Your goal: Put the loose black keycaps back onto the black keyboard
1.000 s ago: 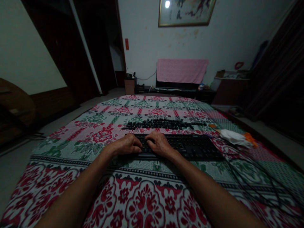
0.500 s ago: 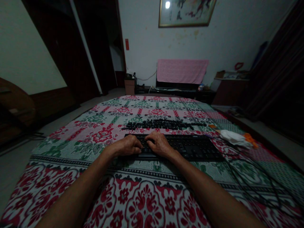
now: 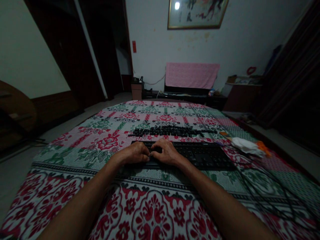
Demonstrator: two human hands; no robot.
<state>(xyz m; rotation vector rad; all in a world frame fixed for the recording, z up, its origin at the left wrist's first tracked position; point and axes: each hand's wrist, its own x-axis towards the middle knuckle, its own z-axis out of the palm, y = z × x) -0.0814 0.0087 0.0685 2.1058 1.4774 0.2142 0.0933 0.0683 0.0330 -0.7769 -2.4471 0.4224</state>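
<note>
A black keyboard [image 3: 207, 156] lies on the patterned cloth in front of me, its left part covered by my hands. Over its left end, my left hand [image 3: 136, 153] rests with fingers curled and thumb drawn in towards them. My right hand [image 3: 166, 151] bends over the keys just beside it, thumb and forefinger arched into a pinch near the left fingertips. Whatever the fingertips hold is too small and dark to make out. Behind the keyboard, many loose black keycaps [image 3: 172, 131] lie in a long uneven band.
A flowered tablecloth [image 3: 152, 213] covers the table. To the right of the keyboard lie a crumpled white tissue or bag [image 3: 245, 145], an orange item [image 3: 263, 148] and loops of black cable [image 3: 272, 196]. A pink cloth [image 3: 192, 75] drapes a screen by the far wall.
My right thumb and forefinger have shifted slightly left, closer to the left fingertips. The left hand stays almost where it was, and the keyboard and keycaps are unmoved.
</note>
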